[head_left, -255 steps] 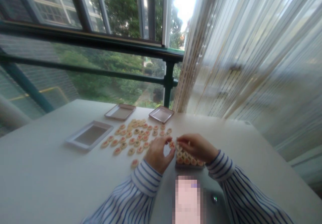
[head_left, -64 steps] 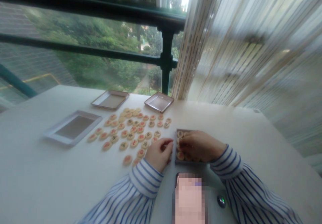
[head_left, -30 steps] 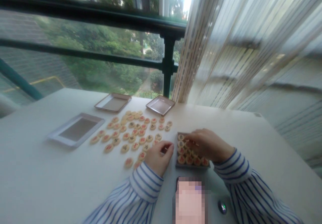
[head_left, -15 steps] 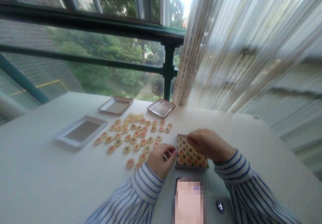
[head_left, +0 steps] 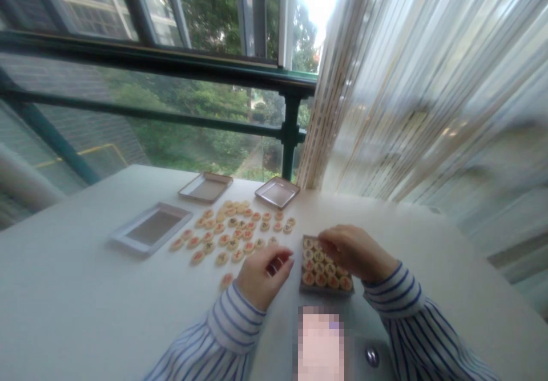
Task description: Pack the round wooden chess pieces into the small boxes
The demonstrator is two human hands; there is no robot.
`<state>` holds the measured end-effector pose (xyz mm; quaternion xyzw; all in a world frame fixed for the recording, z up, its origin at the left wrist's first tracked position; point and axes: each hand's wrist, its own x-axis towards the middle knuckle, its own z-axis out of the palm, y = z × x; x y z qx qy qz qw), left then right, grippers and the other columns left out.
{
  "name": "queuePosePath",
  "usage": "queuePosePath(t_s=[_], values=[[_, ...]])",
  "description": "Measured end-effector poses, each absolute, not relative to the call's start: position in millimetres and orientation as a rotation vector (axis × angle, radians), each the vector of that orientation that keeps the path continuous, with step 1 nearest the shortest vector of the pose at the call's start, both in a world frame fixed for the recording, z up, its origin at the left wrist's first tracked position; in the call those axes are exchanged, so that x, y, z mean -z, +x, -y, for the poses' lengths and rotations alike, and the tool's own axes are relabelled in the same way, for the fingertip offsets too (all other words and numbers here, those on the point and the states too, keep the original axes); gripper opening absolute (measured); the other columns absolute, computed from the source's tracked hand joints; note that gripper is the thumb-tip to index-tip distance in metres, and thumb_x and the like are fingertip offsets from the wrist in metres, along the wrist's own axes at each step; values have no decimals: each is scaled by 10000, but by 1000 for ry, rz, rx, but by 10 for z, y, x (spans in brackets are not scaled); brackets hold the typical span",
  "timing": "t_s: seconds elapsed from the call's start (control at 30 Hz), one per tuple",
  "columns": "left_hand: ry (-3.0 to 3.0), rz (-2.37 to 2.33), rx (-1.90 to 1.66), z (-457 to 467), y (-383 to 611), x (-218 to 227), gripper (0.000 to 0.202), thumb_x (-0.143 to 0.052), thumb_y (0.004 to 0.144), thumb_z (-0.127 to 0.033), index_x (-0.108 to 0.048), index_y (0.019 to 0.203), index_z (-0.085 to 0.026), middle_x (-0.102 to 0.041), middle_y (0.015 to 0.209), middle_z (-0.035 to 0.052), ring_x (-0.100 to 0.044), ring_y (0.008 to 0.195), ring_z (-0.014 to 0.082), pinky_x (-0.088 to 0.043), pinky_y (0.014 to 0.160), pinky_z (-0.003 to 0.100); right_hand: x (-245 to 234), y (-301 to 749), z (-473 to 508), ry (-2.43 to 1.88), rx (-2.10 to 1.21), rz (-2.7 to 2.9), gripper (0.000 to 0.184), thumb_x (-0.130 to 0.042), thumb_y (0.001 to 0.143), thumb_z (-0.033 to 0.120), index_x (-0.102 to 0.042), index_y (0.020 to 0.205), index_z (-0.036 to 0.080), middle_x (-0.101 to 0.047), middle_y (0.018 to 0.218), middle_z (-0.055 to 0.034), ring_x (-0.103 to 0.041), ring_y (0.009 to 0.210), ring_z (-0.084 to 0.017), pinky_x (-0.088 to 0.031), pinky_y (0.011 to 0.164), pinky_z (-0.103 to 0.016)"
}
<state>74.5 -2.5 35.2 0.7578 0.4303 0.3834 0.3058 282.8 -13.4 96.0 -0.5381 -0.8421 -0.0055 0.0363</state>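
Note:
My left hand (head_left: 263, 275) hovers over the right part of a spread of round Chinese chess pieces (head_left: 233, 244), pale discs with red or black characters. Its thumb and forefinger curve with a small gap between the tips, and no piece shows there. My right hand (head_left: 357, 251) is bent over a small square box (head_left: 327, 292), fingers drawn together and pointing down at its far side. Whatever those fingertips hold is hidden. Rows of boxed chess pieces (head_left: 321, 279) show in the box, red ones nearest me; the hand covers the far right part.
A white-rimmed tray (head_left: 122, 243) lies left of the pieces. Two shallow trays, a left one (head_left: 184, 194) and a right one (head_left: 278, 205), lie behind them. A blurred-out phone-like object (head_left: 321, 347) and a shiny dark oval (head_left: 372, 357) are near me. A string curtain (head_left: 325, 113) hangs at right.
My left hand has drawn left, away from the box and over the loose pieces. The right hand stays over the box. The whole view has shifted slightly.

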Motion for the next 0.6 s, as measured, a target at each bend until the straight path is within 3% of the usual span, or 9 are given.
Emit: queuePosePath(t_s=[0.33,0.6], values=[[2293,-1140,-625,131,253,-497,179,-512,734,-314,-625,806,-195,-638,724,25,-570,597,112,-444,583,211,-892,2720,179,-1498,-59,2589,195,-385,841,225,-566,779,188,-600,700,-17,-510,656,-114,-315,605,-217],[2241,-1471,-843,-79,-326,-522,221,-494,735,-356,-645,813,-216,-656,703,10,-582,595,121,-449,548,195,-889,2566,189,-1440,-53,2633,191,-388,841,216,-575,830,182,-607,762,-28,-517,715,-123,-323,656,-231]])
